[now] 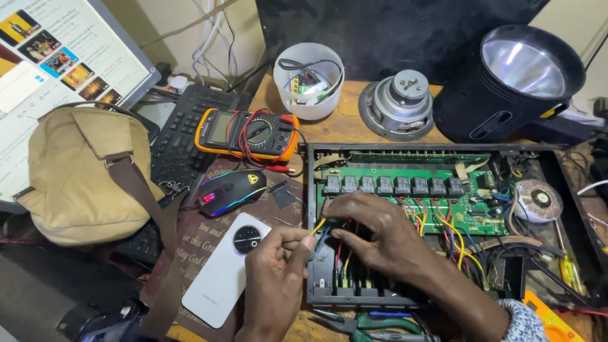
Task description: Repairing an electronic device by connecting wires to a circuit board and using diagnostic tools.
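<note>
An opened black electronics chassis [316, 190] lies on the wooden desk, showing a green circuit board [468, 215] with a row of black relays [392, 185] and a round toroidal transformer [538, 200]. My left hand [275, 282] pinches a yellow and a blue wire [318, 233] at the chassis's left side. My right hand [377, 231] reaches into the chassis beside it, fingers closed on the same bundle of wires near the front terminals.
A white phone [225, 272] lies left of my left hand, with a lit mouse [231, 190], a yellow multimeter [247, 134], a keyboard [183, 136], a tan bag [79, 177] and a monitor [57, 57]. Behind stand a white cup [309, 79], speaker driver [398, 102], black torch [506, 82]. Pliers [373, 323] lie in front.
</note>
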